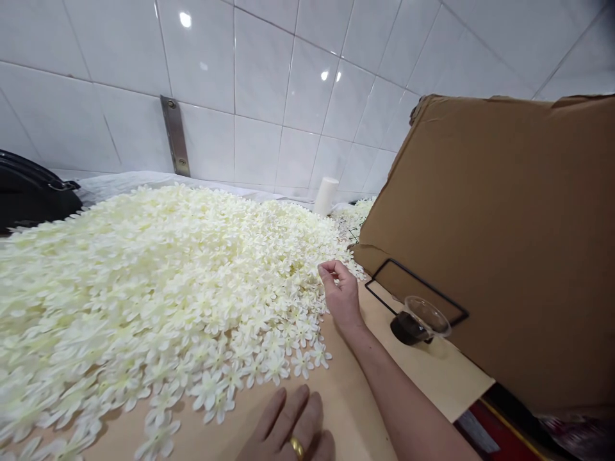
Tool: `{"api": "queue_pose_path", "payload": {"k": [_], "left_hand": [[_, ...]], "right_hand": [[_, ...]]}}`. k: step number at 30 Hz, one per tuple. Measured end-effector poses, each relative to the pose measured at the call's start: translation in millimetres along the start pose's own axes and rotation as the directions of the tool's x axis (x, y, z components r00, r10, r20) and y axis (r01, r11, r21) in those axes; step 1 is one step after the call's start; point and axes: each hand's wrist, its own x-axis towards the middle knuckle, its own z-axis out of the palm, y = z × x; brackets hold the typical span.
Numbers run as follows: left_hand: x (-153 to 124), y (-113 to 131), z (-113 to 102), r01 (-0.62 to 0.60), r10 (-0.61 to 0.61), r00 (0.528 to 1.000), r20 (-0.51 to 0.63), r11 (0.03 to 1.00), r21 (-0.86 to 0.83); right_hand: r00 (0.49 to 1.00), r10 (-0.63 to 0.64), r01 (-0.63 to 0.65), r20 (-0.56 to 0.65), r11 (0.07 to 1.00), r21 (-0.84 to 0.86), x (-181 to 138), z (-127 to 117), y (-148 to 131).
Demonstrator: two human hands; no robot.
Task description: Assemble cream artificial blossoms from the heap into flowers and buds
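A large heap of cream-white artificial flower heads (192, 275) spreads over the tan work surface (346, 390). At the heap's right edge is my right hand (342, 291), with thumb and fingertips brought together in a pinch. Anything between those fingertips is too small to make out. My left hand (293, 429) lies at the bottom of the view, wearing a gold ring, its fingers stretched out with small gaps between them. Just above its fingertips lie loose flowers (276, 366) at the heap's front edge, and I see nothing held in that hand.
On the right a tall cardboard sheet (504, 243) leans over the surface. Before it stand a black wire frame (418, 280) and a clear plastic cup (427, 317) with something dark. A white cylinder (325, 196) is near the tiled wall; a black object (33, 192) sits far left.
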Motion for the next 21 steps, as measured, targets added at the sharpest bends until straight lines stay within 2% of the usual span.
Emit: {"api": "queue_pose_path", "payload": {"k": [5,8,10,12,15,18,21], "left_hand": [[1.4,2.1,-5.4,0.029,-0.03,1.0,-0.007,0.999,-0.027],[2.4,4.4,-6.8,0.05,-0.051,0.998,-0.021,0.998,-0.05],[2.6,6.1,-6.2,0.068,-0.07,0.997,-0.023,0.996,-0.054],[2.4,7.3,-5.0,0.078,-0.08,0.996,-0.033,0.996,-0.053],[1.6,6.9,-3.8,0.074,-0.076,0.996,-0.039,0.996,-0.049],[0.2,5.2,-2.8,0.058,-0.059,0.997,-0.042,0.998,-0.041],[-1.9,5.7,-0.9,0.043,-0.044,0.999,-0.028,0.999,-0.027]], "right_hand": [[0.982,-0.13,0.131,0.135,0.991,0.006,-6.7,-0.6,-18.3],[0.929,-0.233,0.218,0.287,0.972,0.083,-9.9,-1.6,-29.2],[0.899,-0.268,0.224,0.346,0.961,0.162,-11.2,-2.3,-32.7],[0.93,-0.208,0.15,0.303,0.968,0.203,-11.5,-2.8,-32.0],[0.992,-0.038,0.015,0.123,0.983,0.185,-9.1,-2.2,-23.4],[0.998,0.065,-0.063,-0.009,0.986,0.152,-4.1,-0.5,-7.5],[0.983,0.155,-0.141,-0.101,0.981,0.13,1.6,1.4,12.6]]}}
